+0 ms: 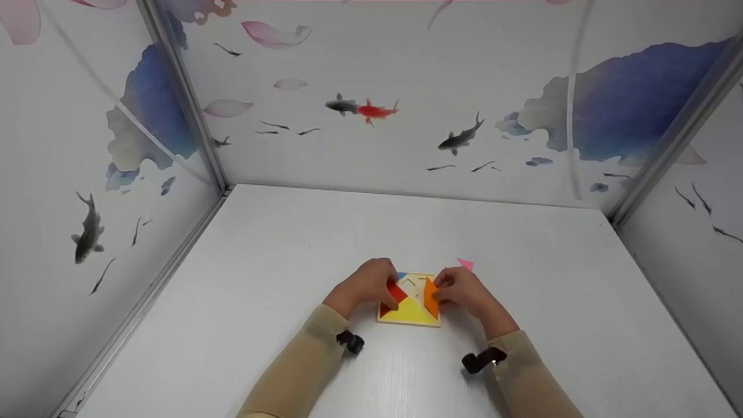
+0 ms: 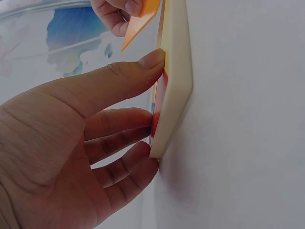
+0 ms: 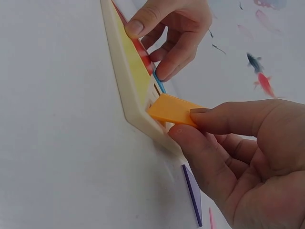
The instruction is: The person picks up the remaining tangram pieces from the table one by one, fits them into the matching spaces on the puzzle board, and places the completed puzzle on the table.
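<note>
A square tangram board point(image 1: 409, 324) with a pale raised rim lies on the table. In it are a yellow piece point(image 1: 411, 312), red pieces point(image 1: 398, 292) and a blue piece point(image 1: 401, 275), partly covered. My left hand point(image 2: 81, 129) rests at the board's left side, thumb and fingertips touching it near the red pieces. Between thumb and fingers my right hand point(image 3: 243, 148) pinches an orange tangram piece point(image 3: 172, 109), tilted over the right side of the board. Bare recess shows beside it.
A pink piece point(image 1: 465, 264) lies on the table beyond my right hand. Next to the board is a purple piece point(image 3: 192, 195), seen in the right wrist view. White panels point(image 1: 371, 151) painted with fish and petals enclose the table point(image 1: 313, 232) at the back and sides.
</note>
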`<state>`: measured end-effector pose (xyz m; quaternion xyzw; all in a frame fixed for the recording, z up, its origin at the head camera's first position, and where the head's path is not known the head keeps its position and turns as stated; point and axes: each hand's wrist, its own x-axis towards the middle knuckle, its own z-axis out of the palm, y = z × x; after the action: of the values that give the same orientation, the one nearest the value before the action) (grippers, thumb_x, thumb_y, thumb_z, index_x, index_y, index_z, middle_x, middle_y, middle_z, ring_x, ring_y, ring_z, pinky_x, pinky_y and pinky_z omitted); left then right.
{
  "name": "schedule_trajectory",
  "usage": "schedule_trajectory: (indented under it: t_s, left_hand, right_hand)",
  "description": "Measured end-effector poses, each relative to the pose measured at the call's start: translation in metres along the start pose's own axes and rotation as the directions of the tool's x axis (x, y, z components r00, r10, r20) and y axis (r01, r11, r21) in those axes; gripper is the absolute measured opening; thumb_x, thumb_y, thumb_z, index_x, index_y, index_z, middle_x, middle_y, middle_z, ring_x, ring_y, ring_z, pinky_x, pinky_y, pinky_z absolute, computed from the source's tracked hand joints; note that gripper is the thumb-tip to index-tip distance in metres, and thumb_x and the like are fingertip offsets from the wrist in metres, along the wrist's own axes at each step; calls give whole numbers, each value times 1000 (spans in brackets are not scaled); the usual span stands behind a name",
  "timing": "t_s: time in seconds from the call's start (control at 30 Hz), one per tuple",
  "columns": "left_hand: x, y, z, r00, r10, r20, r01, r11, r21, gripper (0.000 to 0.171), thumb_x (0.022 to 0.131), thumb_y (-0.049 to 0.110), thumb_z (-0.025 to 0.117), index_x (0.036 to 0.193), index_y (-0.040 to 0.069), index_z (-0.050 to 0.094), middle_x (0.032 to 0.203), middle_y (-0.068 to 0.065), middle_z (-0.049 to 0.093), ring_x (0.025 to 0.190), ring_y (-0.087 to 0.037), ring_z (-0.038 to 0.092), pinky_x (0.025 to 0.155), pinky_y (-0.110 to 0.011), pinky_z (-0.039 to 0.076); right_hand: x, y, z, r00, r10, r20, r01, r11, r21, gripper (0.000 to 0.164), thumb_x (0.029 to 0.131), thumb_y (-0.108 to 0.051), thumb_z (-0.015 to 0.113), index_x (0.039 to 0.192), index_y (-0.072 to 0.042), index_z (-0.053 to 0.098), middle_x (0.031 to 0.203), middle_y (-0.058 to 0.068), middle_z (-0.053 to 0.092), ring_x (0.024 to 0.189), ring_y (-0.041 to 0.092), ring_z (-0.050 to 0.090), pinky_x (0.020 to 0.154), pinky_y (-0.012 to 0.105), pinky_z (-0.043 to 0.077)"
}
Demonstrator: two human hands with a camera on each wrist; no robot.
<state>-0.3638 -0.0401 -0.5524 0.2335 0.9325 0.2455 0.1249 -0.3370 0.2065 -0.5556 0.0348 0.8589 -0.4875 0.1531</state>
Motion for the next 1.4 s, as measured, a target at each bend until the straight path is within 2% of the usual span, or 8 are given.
schedule_trajectory:
  t_s: [0.23, 0.53, 0.87, 1.0, 1.23, 1.4]
  left_hand:
    - [-1, -1, 0, 1000, 23, -9, -22, 1000, 15, 43, 79, 29, 95, 114, 11, 79, 110, 1, 65, 101, -16, 57, 98, -31, 55]
    - [-2, -2, 0, 1000, 14, -9, -14, 1000, 9, 44, 79, 29, 96, 114, 11, 79, 111, 2, 64, 101, -16, 56, 99, -31, 55]
    - [-3, 1, -2, 1000, 0, -3, 0, 1000, 10, 43, 80, 29, 95, 115, 12, 77, 108, 3, 62, 101, -16, 56, 99, -31, 55]
    - [-3, 1, -2, 1000, -5, -1, 5, 1000, 11, 44, 80, 29, 95, 117, 12, 77, 109, 3, 62, 102, -16, 56, 100, -31, 55]
    - [-2, -2, -1, 1000, 20, -11, -20, 1000, 10, 43, 78, 28, 95, 113, 10, 79, 110, 2, 65, 102, -16, 57, 101, -32, 54]
    - [-2, -1, -1, 1000, 7, -8, -7, 1000, -2, 44, 78, 28, 96, 115, 11, 78, 111, 2, 64, 103, -17, 56, 101, -33, 55]
  right_hand:
    - [-1, 1, 1, 1000, -7, 14, 7, 1000, 12, 15, 91, -4, 79, 103, -5, 70, 91, 9, 66, 73, 21, 66, 74, 31, 64]
    - [-3, -3, 4, 1000, 4, 2, -4, 1000, -26, 15, 92, -7, 81, 102, -6, 71, 92, 9, 67, 74, 21, 65, 79, 33, 64]
    - [-4, -5, 7, 1000, -8, -9, 7, 997, -71, 13, 91, -7, 82, 100, -6, 73, 93, 10, 67, 77, 23, 65, 75, 29, 63]
    - [-3, -5, 8, 1000, 2, -15, -3, 997, -78, 12, 92, -7, 81, 101, -7, 73, 93, 10, 67, 77, 22, 65, 76, 29, 63]
    - [-1, -2, 9, 999, -35, -15, 33, 991, -129, 11, 91, -9, 82, 99, -7, 75, 88, 8, 68, 71, 20, 62, 74, 29, 61]
    - [-1, -3, 10, 1000, -17, -22, 14, 991, -132, 13, 91, -9, 83, 100, -8, 74, 90, 8, 68, 72, 20, 61, 78, 32, 62]
